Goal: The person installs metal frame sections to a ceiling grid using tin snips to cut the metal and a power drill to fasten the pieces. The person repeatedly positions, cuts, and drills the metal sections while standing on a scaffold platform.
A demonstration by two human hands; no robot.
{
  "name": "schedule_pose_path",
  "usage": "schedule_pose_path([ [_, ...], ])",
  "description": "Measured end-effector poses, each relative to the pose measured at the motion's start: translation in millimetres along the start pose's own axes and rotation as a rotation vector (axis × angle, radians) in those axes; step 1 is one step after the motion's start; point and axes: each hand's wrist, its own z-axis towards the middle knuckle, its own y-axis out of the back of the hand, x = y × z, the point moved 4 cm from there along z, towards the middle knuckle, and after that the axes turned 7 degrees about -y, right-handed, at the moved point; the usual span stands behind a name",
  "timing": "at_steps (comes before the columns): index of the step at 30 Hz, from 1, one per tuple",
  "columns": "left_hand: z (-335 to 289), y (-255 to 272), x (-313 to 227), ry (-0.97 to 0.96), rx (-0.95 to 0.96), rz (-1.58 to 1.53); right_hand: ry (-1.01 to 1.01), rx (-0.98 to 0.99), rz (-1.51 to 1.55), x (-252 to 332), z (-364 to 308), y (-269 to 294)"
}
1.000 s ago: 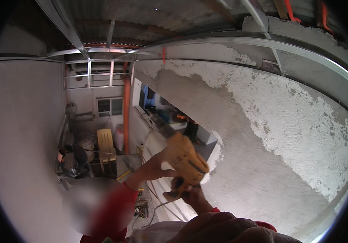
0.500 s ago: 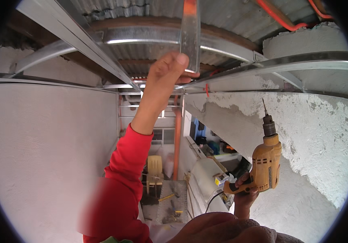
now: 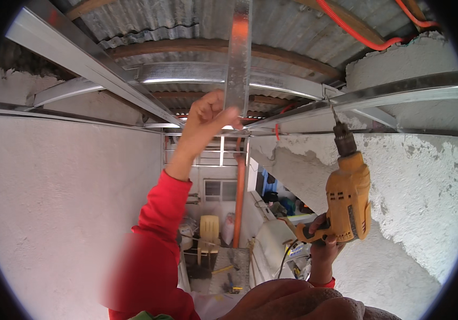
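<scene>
My left hand point(image 3: 212, 120), in a red sleeve, is raised in the middle with its fingers and thumb closed round the lower end of a shiny metal channel point(image 3: 237, 64). That channel runs up past the top of the view and carries an orange-red patch. On the right, my right hand point(image 3: 325, 248) grips the handle of a yellow power drill point(image 3: 349, 197), its black chuck point(image 3: 344, 138) pointing up. The bit's tip appears close to a metal ceiling rail point(image 3: 399, 98); whether they touch I cannot tell. A black cord hangs from the handle.
Metal framing point(image 3: 186, 72) crosses beneath a corrugated metal roof point(image 3: 149, 21). Orange conduit point(image 3: 354, 32) runs overhead at right. Rough plastered walls point(image 3: 69, 186) stand either side. Far below are a yellow chair point(image 3: 209, 232), an orange pipe point(image 3: 240, 202) and a platform point(image 3: 223, 277) holding tools.
The drill has tilted left and its bit has risen to the rail. My left hand and the channel appear lower and further left, and the whole view has shifted.
</scene>
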Motion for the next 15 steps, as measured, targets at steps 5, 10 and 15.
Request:
schedule_pose_path([
  [5, 26.4, 53.2, 32.7, 0.026, -0.022, -0.369, 0.117, 0.023, -0.031, 30.4, 42.6, -28.9],
  [10, 42.9, 53.9, 48.0, 0.213, -0.185, -0.327, 0.136, 0.062, -0.021, 37.0, 71.8, -56.1],
  [15, 4.8, 9.3, 32.6, -0.040, -0.171, -0.556, 0.100, 0.071, -0.066, 30.4, 77.7, -61.4],
])
